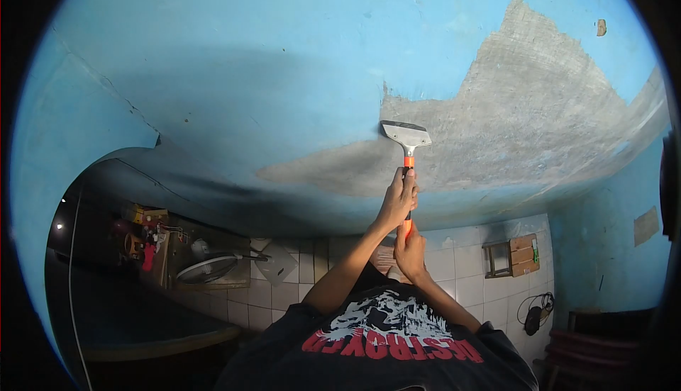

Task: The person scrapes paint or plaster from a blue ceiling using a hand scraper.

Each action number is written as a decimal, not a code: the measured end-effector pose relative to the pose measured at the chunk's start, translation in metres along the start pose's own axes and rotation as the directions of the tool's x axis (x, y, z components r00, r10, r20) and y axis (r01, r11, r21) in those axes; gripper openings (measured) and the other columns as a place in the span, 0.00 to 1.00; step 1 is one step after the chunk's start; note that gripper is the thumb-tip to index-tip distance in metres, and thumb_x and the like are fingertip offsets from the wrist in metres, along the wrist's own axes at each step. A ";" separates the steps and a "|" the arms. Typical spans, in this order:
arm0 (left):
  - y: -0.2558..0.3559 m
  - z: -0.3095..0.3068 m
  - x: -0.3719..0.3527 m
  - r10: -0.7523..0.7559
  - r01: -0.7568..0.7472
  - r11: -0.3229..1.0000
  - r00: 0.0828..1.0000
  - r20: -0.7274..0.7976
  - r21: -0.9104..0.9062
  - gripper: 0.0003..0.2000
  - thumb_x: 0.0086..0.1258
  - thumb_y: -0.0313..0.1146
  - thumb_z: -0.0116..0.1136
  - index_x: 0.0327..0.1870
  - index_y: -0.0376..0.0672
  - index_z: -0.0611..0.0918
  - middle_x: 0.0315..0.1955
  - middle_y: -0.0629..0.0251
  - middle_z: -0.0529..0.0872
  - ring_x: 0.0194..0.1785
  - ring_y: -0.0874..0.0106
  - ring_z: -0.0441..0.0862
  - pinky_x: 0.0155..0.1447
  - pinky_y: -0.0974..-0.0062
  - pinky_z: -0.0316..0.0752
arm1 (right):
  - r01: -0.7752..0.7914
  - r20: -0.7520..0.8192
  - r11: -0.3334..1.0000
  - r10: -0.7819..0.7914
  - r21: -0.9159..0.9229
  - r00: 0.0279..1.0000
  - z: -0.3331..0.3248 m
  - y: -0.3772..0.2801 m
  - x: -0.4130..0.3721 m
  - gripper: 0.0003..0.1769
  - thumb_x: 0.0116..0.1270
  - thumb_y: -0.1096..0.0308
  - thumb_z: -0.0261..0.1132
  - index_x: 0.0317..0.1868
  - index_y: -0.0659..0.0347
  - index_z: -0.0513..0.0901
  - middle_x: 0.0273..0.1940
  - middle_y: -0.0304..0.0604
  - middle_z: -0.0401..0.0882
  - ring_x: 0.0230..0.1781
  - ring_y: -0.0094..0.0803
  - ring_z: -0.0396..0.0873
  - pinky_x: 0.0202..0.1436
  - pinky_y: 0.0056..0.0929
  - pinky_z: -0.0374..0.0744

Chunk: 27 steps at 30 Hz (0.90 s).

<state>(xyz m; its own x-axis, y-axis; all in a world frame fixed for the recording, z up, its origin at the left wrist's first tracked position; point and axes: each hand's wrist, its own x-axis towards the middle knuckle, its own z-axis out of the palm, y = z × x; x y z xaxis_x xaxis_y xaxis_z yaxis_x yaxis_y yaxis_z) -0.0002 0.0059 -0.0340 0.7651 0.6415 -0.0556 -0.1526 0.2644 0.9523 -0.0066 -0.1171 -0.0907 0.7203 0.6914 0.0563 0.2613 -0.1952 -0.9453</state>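
A long-handled scraper (407, 136) with a wide metal blade and an orange-and-black handle points up at the blue wall (284, 22). Its blade lies at the left part of a bare grey patch (539, 86), close to the ragged edge of the blue paint. My left hand (399, 198) is wrapped round the upper handle, just below the blade's neck. Lower down, my right hand (410, 250) grips the orange end of the same handle. Both hands are closed, and my fingers partly hide the handle.
A small wooden stool (511, 256) stands on the white tiled floor (454, 277) at right, with a coiled black cable (535, 313) nearer me. A fan (209, 267) and assorted clutter lie at left. Stacked dark red chairs (589, 355) fill the lower right corner.
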 end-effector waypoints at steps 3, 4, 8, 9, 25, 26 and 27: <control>-0.024 -0.003 -0.002 0.023 -0.022 0.999 0.999 -0.022 0.048 0.20 0.85 0.54 0.43 0.47 0.42 0.68 0.24 0.72 0.66 0.20 0.82 0.64 0.24 0.80 0.64 | 0.141 -0.062 0.986 -0.146 -0.084 0.987 0.002 0.020 -0.001 0.20 0.82 0.60 0.53 0.43 0.73 0.77 0.24 0.66 0.77 0.25 0.63 0.81 0.25 0.50 0.72; -0.030 -0.006 0.000 0.028 -0.027 0.999 0.999 -0.023 0.046 0.20 0.85 0.54 0.43 0.47 0.42 0.68 0.24 0.72 0.66 0.20 0.82 0.64 0.24 0.80 0.64 | 0.147 -0.056 0.985 -0.153 -0.095 0.987 0.003 0.024 -0.002 0.20 0.82 0.61 0.53 0.42 0.74 0.77 0.24 0.66 0.77 0.25 0.64 0.81 0.25 0.50 0.72; 0.013 0.002 0.007 0.064 -0.066 0.997 0.997 0.036 0.044 0.18 0.85 0.52 0.42 0.45 0.43 0.66 0.25 0.72 0.65 0.21 0.82 0.64 0.25 0.80 0.64 | 0.116 -0.027 0.991 -0.118 -0.064 0.993 -0.006 -0.018 0.016 0.19 0.81 0.62 0.55 0.43 0.75 0.77 0.26 0.69 0.78 0.30 0.67 0.81 0.27 0.53 0.74; 0.037 0.008 0.008 0.129 -0.134 0.987 0.990 0.059 0.090 0.18 0.86 0.51 0.40 0.43 0.44 0.65 0.26 0.72 0.65 0.22 0.83 0.63 0.27 0.82 0.64 | 0.111 -0.025 0.992 -0.113 -0.064 0.993 -0.007 -0.030 0.022 0.19 0.81 0.62 0.55 0.43 0.75 0.77 0.26 0.69 0.78 0.30 0.67 0.81 0.27 0.53 0.74; 0.071 0.008 0.010 0.120 -0.127 0.989 0.989 0.089 0.082 0.18 0.86 0.51 0.41 0.42 0.45 0.64 0.25 0.73 0.64 0.22 0.84 0.62 0.26 0.83 0.64 | 0.197 -0.086 0.980 -0.199 -0.030 0.976 -0.004 -0.057 0.029 0.23 0.83 0.59 0.51 0.37 0.73 0.75 0.18 0.57 0.75 0.17 0.50 0.79 0.22 0.45 0.70; 0.061 0.006 0.007 0.078 -0.082 0.995 0.994 0.079 0.059 0.18 0.86 0.51 0.41 0.42 0.45 0.63 0.25 0.74 0.64 0.22 0.84 0.61 0.26 0.83 0.64 | 0.202 -0.089 0.979 -0.203 -0.029 0.975 -0.003 -0.049 0.024 0.23 0.83 0.59 0.51 0.37 0.73 0.75 0.18 0.57 0.75 0.17 0.50 0.79 0.22 0.45 0.70; 0.048 0.004 0.004 0.080 -0.085 0.995 0.993 0.082 0.060 0.18 0.86 0.51 0.41 0.42 0.45 0.63 0.25 0.74 0.64 0.22 0.84 0.61 0.26 0.83 0.64 | 0.189 -0.087 0.981 -0.193 -0.052 0.977 -0.001 -0.038 0.017 0.23 0.83 0.59 0.51 0.37 0.73 0.75 0.18 0.56 0.75 0.17 0.49 0.79 0.21 0.45 0.70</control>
<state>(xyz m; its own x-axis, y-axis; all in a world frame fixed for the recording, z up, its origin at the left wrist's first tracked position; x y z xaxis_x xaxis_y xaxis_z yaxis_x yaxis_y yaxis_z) -0.0019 0.0188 0.0126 0.7992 0.5992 0.0459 -0.1793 0.1649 0.9699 -0.0038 -0.0992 -0.0538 0.7095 0.6528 0.2654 0.4257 -0.0968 -0.8997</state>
